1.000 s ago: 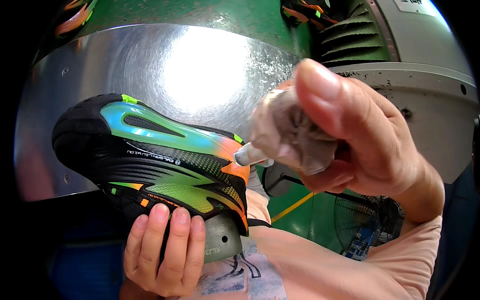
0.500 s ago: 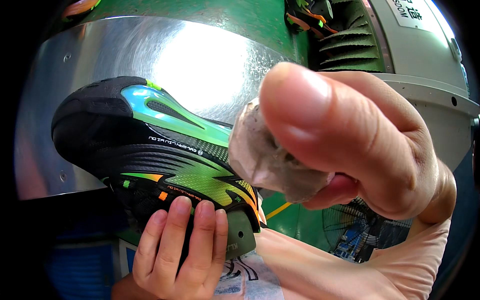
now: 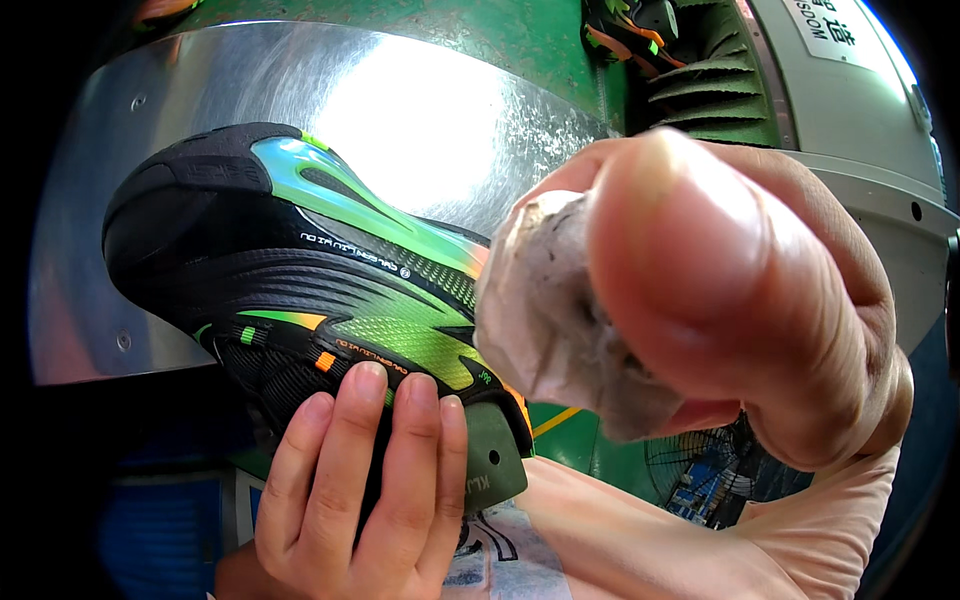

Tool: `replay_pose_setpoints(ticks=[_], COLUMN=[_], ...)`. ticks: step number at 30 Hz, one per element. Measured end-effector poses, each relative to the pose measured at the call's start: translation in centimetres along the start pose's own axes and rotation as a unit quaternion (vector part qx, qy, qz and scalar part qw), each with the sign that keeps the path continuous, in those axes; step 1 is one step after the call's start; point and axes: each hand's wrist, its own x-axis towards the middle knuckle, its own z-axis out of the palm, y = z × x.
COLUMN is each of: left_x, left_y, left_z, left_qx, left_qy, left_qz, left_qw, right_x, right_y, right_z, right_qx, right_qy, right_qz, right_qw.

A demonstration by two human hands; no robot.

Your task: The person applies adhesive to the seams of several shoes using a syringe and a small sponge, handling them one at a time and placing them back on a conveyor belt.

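A black sports shoe (image 3: 175, 240) with green, blue and orange trim lies on its side, its toe pointing left. A dark green shoe last (image 3: 495, 462) fills it and sticks out at the heel end. My left hand (image 3: 375, 490) grips the shoe from below, four fingers pressed along the lacing and collar side. Close to the camera, my right hand (image 3: 750, 290) pinches a dirty greyish-white lump (image 3: 545, 310) between thumb and fingers. It looks like a rubbing block or crumpled wad; its exact kind cannot be made out. The lump overlaps the shoe's heel in view; whether they touch is unclear.
Under the shoe is a shiny metal plate (image 3: 230, 80) with screws along its left side. Beyond it runs a green surface (image 3: 520, 45), with another shoe (image 3: 635, 35) beside dark green flaps (image 3: 715, 95). A grey machine housing (image 3: 860, 110) stands right; a fan (image 3: 695, 465) is lower right.
My right hand has shifted right and slightly down with the greyish-white lump, and appears larger. The shoe has tilted slightly, its upper edge rising a little. My left hand keeps its grip.
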Motion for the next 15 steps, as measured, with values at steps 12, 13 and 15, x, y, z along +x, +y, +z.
replay_pose_setpoints(ticks=[12,13,15], left_x=[1.8,1.8,1.9], left_y=[1.1,1.3,1.8], left_z=[-0.2,-0.5,-0.8], left_qx=[0.068,0.086,0.112], left_qy=[-0.023,-0.029,-0.041], left_qz=[0.000,-0.007,-0.014], left_qw=[0.997,0.996,0.993], right_x=[-1.5,-2.0,-3.0], right_y=[5.0,6.6,9.9], right_z=[-3.0,-3.3,-3.7], right_qx=[0.139,0.180,0.258], right_qy=[-0.121,-0.148,-0.179], right_qz=[0.008,-0.005,-0.024], right_qw=[0.983,0.972,0.949])
